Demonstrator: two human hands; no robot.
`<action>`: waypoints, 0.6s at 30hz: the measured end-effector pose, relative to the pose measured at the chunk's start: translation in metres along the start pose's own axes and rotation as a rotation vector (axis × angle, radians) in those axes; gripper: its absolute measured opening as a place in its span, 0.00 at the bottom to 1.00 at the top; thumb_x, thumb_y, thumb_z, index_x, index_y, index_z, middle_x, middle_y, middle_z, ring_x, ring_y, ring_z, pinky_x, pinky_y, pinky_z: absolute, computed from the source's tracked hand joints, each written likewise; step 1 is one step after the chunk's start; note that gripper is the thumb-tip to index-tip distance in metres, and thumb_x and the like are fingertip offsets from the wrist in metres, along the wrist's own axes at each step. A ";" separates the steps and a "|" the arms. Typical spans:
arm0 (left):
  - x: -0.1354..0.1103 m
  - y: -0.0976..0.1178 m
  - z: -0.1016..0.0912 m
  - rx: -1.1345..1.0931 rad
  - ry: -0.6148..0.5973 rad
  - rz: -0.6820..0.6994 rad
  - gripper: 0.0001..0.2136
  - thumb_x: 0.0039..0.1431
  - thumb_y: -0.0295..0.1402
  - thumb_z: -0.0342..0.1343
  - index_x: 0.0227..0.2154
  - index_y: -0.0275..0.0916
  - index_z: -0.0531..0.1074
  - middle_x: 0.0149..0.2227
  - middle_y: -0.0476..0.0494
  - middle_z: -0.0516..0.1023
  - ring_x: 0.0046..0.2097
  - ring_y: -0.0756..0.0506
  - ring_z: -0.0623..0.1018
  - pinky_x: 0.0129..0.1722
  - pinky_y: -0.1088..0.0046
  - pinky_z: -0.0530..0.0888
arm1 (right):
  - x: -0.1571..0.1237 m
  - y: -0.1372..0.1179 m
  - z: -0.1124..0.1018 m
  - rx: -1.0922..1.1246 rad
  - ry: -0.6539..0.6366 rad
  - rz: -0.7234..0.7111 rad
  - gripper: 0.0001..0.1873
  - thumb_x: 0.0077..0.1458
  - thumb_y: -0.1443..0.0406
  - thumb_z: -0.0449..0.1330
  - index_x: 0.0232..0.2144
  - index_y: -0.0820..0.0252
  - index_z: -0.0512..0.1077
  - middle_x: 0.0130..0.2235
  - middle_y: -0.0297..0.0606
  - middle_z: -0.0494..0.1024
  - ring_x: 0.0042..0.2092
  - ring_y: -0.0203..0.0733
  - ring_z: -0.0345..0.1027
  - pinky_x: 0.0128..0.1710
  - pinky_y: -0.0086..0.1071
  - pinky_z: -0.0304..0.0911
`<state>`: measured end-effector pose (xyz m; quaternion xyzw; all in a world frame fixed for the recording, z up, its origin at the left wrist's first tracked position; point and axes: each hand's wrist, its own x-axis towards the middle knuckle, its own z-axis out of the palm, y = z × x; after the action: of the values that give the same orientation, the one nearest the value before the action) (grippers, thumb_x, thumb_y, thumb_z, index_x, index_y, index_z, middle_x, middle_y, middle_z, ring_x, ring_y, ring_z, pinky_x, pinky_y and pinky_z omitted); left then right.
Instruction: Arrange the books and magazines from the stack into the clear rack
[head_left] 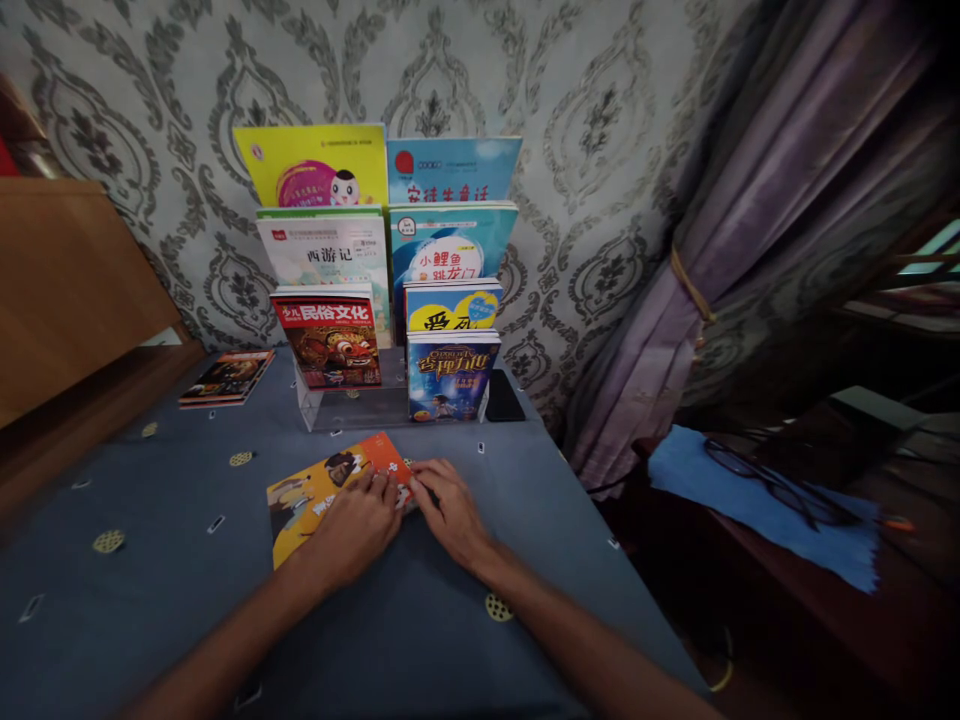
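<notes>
A book [315,492] with an orange and yellow cover and animal pictures lies on the blue-grey tablecloth, turned at an angle. My left hand [365,520] rests on the cover's lower right part, fingers laid across it, palm down. At the book's right edge is my right hand [450,512], its thumb and fingertips closed on the edge near the corner. Just beyond the book stands a clear acrylic rack [360,410] with tiers of upright children's books. In its front tier are a red-topped book [330,345] and a dark blue book [452,380].
Left of the rack lies a small stack of books [227,378]. A black phone [505,397] is by the rack's right side. Patterned wallpaper [600,120] rises behind. Past the table's right edge are a tied curtain [667,290] and a blue cloth [757,505] with eyeglasses [780,485].
</notes>
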<state>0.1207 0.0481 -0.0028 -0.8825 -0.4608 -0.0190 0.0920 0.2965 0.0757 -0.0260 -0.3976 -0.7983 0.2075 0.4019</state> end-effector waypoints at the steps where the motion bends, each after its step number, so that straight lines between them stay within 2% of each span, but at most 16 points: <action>1: 0.000 0.001 0.004 -0.020 0.025 -0.028 0.17 0.70 0.32 0.40 0.51 0.32 0.71 0.50 0.28 0.78 0.54 0.35 0.77 0.56 0.52 0.71 | 0.000 0.000 0.000 -0.017 -0.020 -0.011 0.13 0.66 0.67 0.51 0.34 0.59 0.75 0.42 0.42 0.79 0.45 0.44 0.70 0.50 0.40 0.65; 4: -0.004 -0.001 0.010 -0.094 0.083 -0.067 0.19 0.71 0.38 0.42 0.54 0.33 0.70 0.53 0.28 0.76 0.57 0.34 0.75 0.56 0.51 0.71 | -0.001 -0.002 0.000 -0.063 -0.087 -0.050 0.10 0.65 0.69 0.54 0.35 0.58 0.75 0.41 0.41 0.79 0.45 0.44 0.69 0.49 0.38 0.65; 7: -0.011 -0.018 0.010 -0.174 0.087 -0.057 0.20 0.70 0.44 0.45 0.56 0.38 0.70 0.56 0.33 0.76 0.59 0.37 0.74 0.60 0.52 0.68 | -0.001 -0.004 -0.001 -0.124 -0.115 -0.063 0.06 0.63 0.68 0.57 0.36 0.58 0.75 0.41 0.40 0.79 0.44 0.44 0.69 0.47 0.38 0.65; 9: -0.018 -0.037 0.007 -0.205 0.050 -0.096 0.20 0.70 0.44 0.46 0.57 0.41 0.71 0.59 0.37 0.74 0.61 0.38 0.72 0.62 0.53 0.67 | -0.001 -0.005 -0.001 -0.185 -0.123 -0.067 0.04 0.62 0.66 0.60 0.37 0.57 0.75 0.41 0.40 0.79 0.44 0.46 0.68 0.46 0.39 0.64; 13: -0.036 -0.073 0.001 -0.211 -0.066 -0.303 0.21 0.69 0.41 0.46 0.61 0.46 0.67 0.65 0.40 0.68 0.62 0.36 0.71 0.58 0.54 0.70 | -0.005 -0.007 0.000 -0.303 -0.127 -0.102 0.03 0.61 0.65 0.62 0.37 0.57 0.75 0.41 0.41 0.79 0.45 0.49 0.69 0.45 0.41 0.63; 15: -0.043 -0.083 -0.003 -0.247 -0.110 -0.390 0.22 0.69 0.43 0.44 0.63 0.48 0.66 0.65 0.41 0.67 0.59 0.37 0.74 0.54 0.56 0.73 | -0.009 -0.009 0.003 -0.313 -0.138 -0.108 0.04 0.62 0.66 0.60 0.36 0.57 0.75 0.40 0.42 0.79 0.43 0.47 0.71 0.44 0.39 0.64; 18: -0.049 -0.083 -0.012 -0.268 -0.126 -0.431 0.21 0.69 0.44 0.44 0.61 0.47 0.67 0.61 0.40 0.72 0.55 0.38 0.77 0.49 0.61 0.75 | -0.015 -0.014 0.009 -0.304 -0.198 -0.079 0.06 0.63 0.67 0.58 0.38 0.55 0.75 0.38 0.39 0.80 0.39 0.44 0.74 0.42 0.36 0.65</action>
<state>0.0256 0.0525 0.0150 -0.7678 -0.6363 -0.0441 -0.0609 0.2886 0.0550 -0.0293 -0.3998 -0.8711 0.1067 0.2646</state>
